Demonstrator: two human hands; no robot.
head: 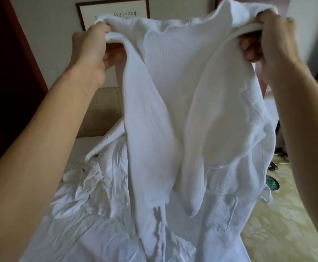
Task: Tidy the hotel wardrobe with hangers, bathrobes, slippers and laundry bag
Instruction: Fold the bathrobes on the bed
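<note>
Over the rumpled bed (pixel 82 195), left hand (pixel 93 48) and right hand (pixel 271 40) each grip the white bathrobe (pixel 173 91) by its shoulders; keep them level so it hangs square.

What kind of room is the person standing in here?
Probably a hotel bedroom: a bed with rumpled white sheets, a framed picture on the wall, and a white bathrobe held up by both hands.

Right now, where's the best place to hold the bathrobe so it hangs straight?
At the collar and shoulders, from above, as both hands do: left hand and right hand grip the top edge of the bathrobe, so its open front panels drop evenly toward the bed.
</note>
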